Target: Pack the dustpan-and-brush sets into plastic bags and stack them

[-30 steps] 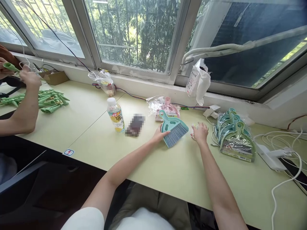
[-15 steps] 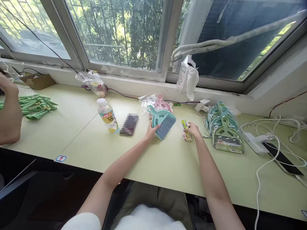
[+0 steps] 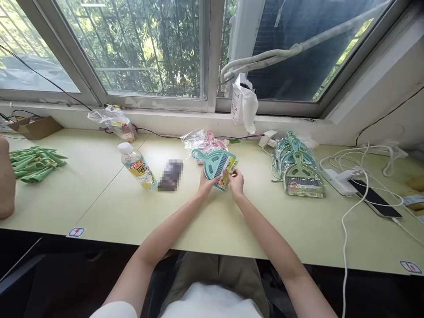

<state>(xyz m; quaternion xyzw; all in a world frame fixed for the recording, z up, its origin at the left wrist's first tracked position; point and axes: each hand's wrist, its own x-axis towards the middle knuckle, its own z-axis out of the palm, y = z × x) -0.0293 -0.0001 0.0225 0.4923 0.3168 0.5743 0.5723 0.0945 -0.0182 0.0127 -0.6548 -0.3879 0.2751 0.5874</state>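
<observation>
My left hand (image 3: 206, 183) is closed around the lower left edge of a teal mini dustpan and brush set (image 3: 212, 162), its handle pointing left and its grey bristles facing up. Pinched in my right hand (image 3: 236, 182) is a yellow and green printed card (image 3: 229, 170), which lies over the right part of the bristles. Part of the card's lower end is hidden by my fingers. Behind the set, a pink dustpan set (image 3: 211, 140) rests on the table in clear plastic.
Bagged green dustpan sets (image 3: 303, 174) lie to the right, beside a power strip (image 3: 339, 182), white cables and a phone (image 3: 374, 198). On the left are a drink bottle (image 3: 138, 168), a blurred dark object (image 3: 170, 175), green pieces (image 3: 38, 163) and another person's arm (image 3: 5, 181).
My right hand has brought the card leftward from the table's open area onto the bristles of the teal set. My left hand still grips the set. The view has shifted slightly right.
</observation>
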